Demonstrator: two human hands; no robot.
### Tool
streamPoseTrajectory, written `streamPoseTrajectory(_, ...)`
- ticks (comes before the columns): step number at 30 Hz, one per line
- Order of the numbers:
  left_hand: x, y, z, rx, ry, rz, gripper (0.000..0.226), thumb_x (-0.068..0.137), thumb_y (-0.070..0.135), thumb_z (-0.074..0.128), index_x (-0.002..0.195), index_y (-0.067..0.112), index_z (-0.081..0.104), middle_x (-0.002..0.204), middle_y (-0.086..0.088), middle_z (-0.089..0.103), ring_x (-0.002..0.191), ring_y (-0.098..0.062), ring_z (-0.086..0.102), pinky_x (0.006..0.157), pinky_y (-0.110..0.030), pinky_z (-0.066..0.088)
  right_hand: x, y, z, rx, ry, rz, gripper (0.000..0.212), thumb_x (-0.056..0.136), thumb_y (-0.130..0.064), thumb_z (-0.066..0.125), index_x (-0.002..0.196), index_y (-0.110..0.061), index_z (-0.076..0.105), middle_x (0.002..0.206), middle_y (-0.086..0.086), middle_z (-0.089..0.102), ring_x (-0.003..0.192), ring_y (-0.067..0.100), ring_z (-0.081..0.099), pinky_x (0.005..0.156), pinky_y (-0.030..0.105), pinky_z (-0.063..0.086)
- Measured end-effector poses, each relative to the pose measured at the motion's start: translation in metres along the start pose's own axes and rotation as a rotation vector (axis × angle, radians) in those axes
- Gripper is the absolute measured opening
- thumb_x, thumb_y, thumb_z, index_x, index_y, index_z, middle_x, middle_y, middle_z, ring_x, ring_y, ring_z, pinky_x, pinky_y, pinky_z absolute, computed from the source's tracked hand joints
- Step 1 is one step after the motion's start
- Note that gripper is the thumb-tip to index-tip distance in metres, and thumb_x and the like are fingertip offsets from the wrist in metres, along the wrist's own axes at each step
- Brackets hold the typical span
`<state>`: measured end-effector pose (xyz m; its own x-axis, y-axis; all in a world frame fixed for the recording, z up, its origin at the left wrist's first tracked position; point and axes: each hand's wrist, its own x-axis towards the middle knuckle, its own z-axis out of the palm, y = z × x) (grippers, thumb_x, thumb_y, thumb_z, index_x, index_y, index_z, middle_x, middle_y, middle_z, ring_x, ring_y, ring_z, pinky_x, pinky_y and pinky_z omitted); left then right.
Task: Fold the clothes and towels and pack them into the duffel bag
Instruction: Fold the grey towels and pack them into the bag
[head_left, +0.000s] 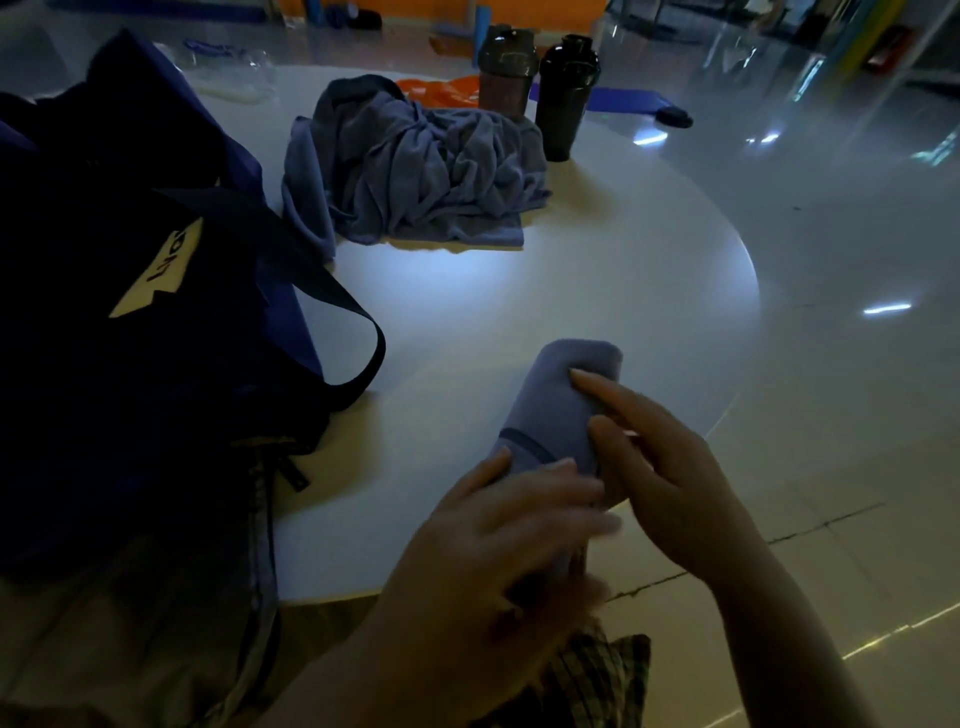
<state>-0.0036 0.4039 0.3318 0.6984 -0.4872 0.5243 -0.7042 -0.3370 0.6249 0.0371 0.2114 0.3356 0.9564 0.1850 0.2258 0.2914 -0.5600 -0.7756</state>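
Rolled towel (558, 410), white round table (597, 270), glossy floor (831, 208)

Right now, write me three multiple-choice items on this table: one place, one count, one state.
1. Where does the crumpled towel lie?
A. Inside the duffel bag
B. On the table beyond the bag
C. On the floor

2. How many dark shaker bottles stand by it?
A. One
B. Two
C. Four

3. What state is the towel between the hands in?
A. Rolled
B. Spread flat
C. Hanging

Key: B, it heaps on the white table past the duffel bag; B, bottles and; A, left hand and right hand hold the rolled towel.
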Motion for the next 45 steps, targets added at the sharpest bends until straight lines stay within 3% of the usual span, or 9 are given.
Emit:
streamPoseTrajectory(3,0.016,-0.013,-0.018,-0.129,0.048,-0.287,0.033,0.086,0.053,0.046,0.118,0.048,0.048,0.127,0.020,0.049,0.118,0.002,0.048,0.092,-0.016,0.045,-0.005,-0.001,0.008,-0.145,0.067,0.046,0.051,0.081,-0.071,0.026,0.125,-0.047,0.037,0.100,-0.017,0.044,0.089,-0.007,0.049,0.068,0.008,0.044)
streamPoseTrajectory(6,0.029,-0.030,-0.023,-0.155,-0.249,-0.495,0.077,0.067,0.074,0.051,0.137,0.052,0.027,0.138,0.017,0.037,0.123,-0.006,0.043,0.099,-0.037,0.046,-0.014,-0.004,0.009,-0.219,0.119,0.015,0.055,0.083,-0.077,0.015,0.125,-0.047,0.037,0.084,-0.010,0.054,0.075,0.004,0.055,0.062,0.025,0.048)
streamPoseTrajectory(14,0.045,-0.010,-0.005,-0.201,-0.320,-0.442,0.089,0.075,0.047,0.072,0.140,0.053,0.013,0.136,0.013,0.028,0.112,-0.004,0.044,0.086,-0.022,0.052,-0.035,-0.010,0.004,-0.196,-0.038,0.262,0.038,0.083,-0.078,0.004,0.114,-0.079,-0.017,0.063,0.001,0.062,0.057,0.008,0.064,0.056,0.029,0.055)
streamPoseTrajectory(17,0.043,-0.004,-0.002,-0.398,-0.251,-0.387,0.087,0.071,0.034,0.079,0.131,0.063,0.023,0.134,0.022,0.028,0.114,0.001,0.045,0.082,-0.012,0.050,-0.041,-0.021,0.002,-0.020,0.007,0.280,0.043,0.076,-0.083,0.005,0.115,-0.080,-0.014,0.063,-0.008,0.061,0.067,-0.003,0.064,0.054,0.016,0.051)
streamPoseTrajectory(22,0.036,0.011,-0.024,-0.721,-0.180,-0.385,0.089,0.058,0.035,0.080,0.127,0.066,0.034,0.138,0.011,0.042,0.114,-0.024,0.058,0.085,-0.038,0.056,-0.031,-0.052,-0.007,0.143,0.053,0.156,0.061,0.063,-0.095,0.020,0.120,-0.081,0.003,0.090,-0.051,0.053,0.083,-0.006,0.065,0.062,0.016,0.054)
streamPoseTrajectory(27,0.047,-0.001,-0.063,-0.740,0.003,-0.441,0.091,0.040,0.045,0.095,0.124,0.043,0.057,0.140,0.012,0.048,0.111,-0.012,0.060,0.098,-0.038,0.049,0.007,-0.088,0.009,0.455,-0.013,-0.064,0.050,0.082,-0.059,0.052,0.130,-0.059,0.037,0.119,-0.026,0.059,0.101,0.009,0.066,0.073,0.026,0.058)
streamPoseTrajectory(36,-0.022,0.016,-0.196,-0.116,0.310,-0.587,0.093,0.063,0.054,0.079,0.130,0.073,0.018,0.135,0.033,0.035,0.117,0.002,0.052,0.088,-0.027,0.054,0.094,-0.181,0.091,0.675,-0.528,-0.175,0.074,0.057,-0.049,0.083,0.121,-0.059,0.048,0.123,-0.015,0.057,0.102,0.016,0.067,0.072,0.029,0.058)
streamPoseTrajectory(41,-0.050,-0.007,-0.289,0.312,0.418,-0.599,0.057,0.069,0.063,0.070,0.121,0.061,0.047,0.123,0.037,0.043,0.107,0.010,0.052,0.086,-0.014,0.048,0.146,-0.222,0.121,0.557,-0.579,-0.121,0.067,0.062,-0.033,0.074,0.119,-0.058,0.049,0.125,-0.008,0.057,0.095,0.008,0.067,0.068,0.022,0.056)
streamPoseTrajectory(45,-0.036,-0.080,-0.331,0.618,0.373,-0.639,0.054,0.074,0.054,0.058,0.126,0.042,0.053,0.147,0.004,0.032,0.133,-0.005,0.028,0.104,-0.018,0.024,0.185,-0.231,0.137,0.353,-0.648,-0.045,0.059,0.080,-0.025,0.072,0.127,-0.052,0.048,0.133,-0.006,0.052,0.108,0.017,0.061,0.088,0.037,0.055)
